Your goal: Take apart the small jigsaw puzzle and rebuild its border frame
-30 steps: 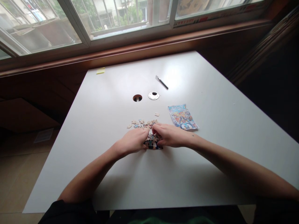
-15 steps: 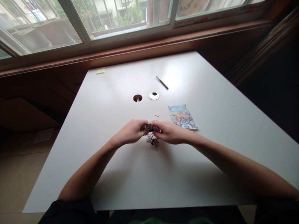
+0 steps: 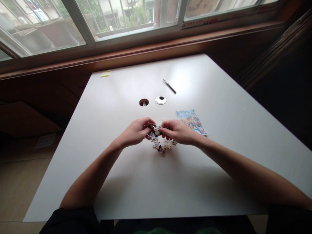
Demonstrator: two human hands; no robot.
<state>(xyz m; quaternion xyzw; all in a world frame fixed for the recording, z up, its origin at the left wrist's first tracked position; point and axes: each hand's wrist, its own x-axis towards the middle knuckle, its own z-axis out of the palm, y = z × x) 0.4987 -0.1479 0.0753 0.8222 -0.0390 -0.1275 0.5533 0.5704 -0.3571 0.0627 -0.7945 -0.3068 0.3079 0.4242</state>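
Note:
Small jigsaw puzzle pieces (image 3: 161, 149) lie in a loose pile on the white table, some with printed faces and some pale. Just above the pile, my left hand (image 3: 136, 132) is closed on a clump of puzzle pieces (image 3: 156, 130). My right hand (image 3: 179, 131) pinches pieces at the other side of the same clump, thumb on top. How many pieces each hand holds is hidden by the fingers. A single pale piece (image 3: 163, 119) lies beyond my right fingers. Right of it, a colourful printed picture sheet (image 3: 191, 120) lies partly behind my right hand.
Farther back on the table (image 3: 117, 97) are a round cable hole (image 3: 143, 102), its round silver cover (image 3: 161, 100) and a dark pen (image 3: 169, 86). A yellow sticky note (image 3: 105, 73) is at the far left corner. A window with a wooden sill (image 3: 136, 42) stands behind.
Both hands have risen slightly from the pile and tilted the clump between them. More loose pieces now show beneath my right hand.

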